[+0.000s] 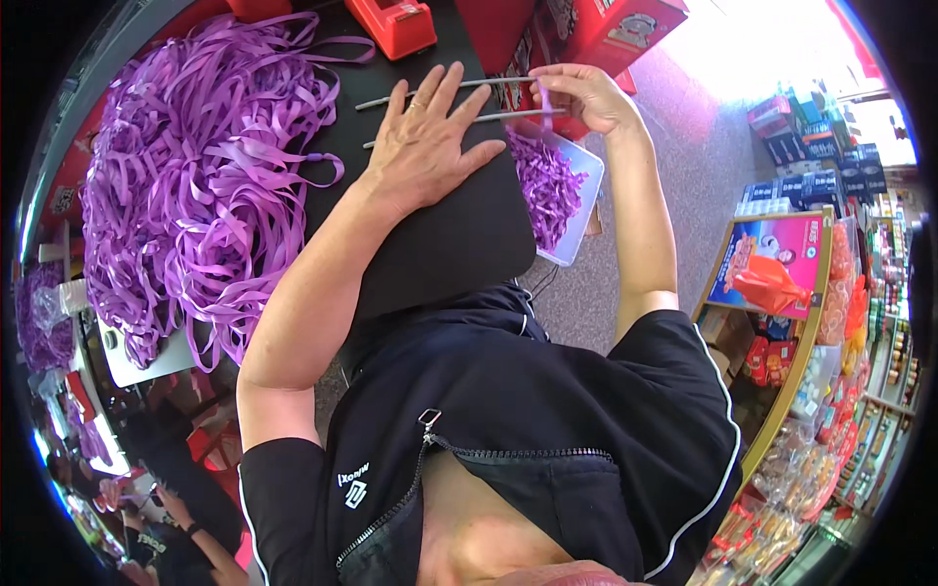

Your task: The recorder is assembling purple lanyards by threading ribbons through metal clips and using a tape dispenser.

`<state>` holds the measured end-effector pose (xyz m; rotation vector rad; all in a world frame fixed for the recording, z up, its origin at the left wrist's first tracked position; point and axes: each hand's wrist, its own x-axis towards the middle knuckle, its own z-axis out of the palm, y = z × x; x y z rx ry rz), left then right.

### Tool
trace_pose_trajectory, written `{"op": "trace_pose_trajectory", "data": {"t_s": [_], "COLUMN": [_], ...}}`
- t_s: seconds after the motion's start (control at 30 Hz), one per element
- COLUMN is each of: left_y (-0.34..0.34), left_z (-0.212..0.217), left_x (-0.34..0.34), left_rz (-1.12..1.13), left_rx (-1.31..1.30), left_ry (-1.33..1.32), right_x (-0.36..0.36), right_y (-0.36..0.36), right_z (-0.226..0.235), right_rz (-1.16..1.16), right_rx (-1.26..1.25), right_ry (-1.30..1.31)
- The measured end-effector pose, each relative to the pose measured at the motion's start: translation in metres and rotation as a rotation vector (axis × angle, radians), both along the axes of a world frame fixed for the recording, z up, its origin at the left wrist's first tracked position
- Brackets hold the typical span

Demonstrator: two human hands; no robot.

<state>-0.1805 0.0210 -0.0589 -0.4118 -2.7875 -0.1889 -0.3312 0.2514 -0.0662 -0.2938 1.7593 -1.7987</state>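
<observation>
My left hand (420,146) lies palm down with its fingers spread, across two thin grey metal rods (376,101) on a black flat surface (440,244). At the rods' right ends, my right hand (591,98) pinches a short purple ribbon (546,103) that hangs across them. Its fingertips partly cover the rod ends. Below that hand is a whitish plastic bin (584,200) holding many short purple ribbon pieces (547,186). To the left of my left hand, a large tangled heap of purple ribbon loops (215,176) spreads over the surface.
A red desktop device (394,27) stands at the far edge. Red boxes (625,34) rise beyond my right hand. Goods-filled shelves (811,391) and stacked boxes (801,186) stand at the right. At the lower left, another person's hands (174,508) are at work.
</observation>
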Motion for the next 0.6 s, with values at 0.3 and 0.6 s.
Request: {"op": "trace_pose_trajectory", "data": {"t_s": [0.3, 0.6], "left_y": [-0.002, 0.023], "left_z": [-0.005, 0.046], "left_x": [0.004, 0.048], "left_rz": [0.007, -0.318], "left_rx": [-0.010, 0.073], "left_ry": [0.032, 0.011], "right_x": [-0.002, 0.055], "right_y": [0.073, 0.118], "right_z": [-0.096, -0.172], "right_rz": [-0.381, -0.763], "right_rx": [0.230, 0.312], "right_ry": [0.023, 0.066]}}
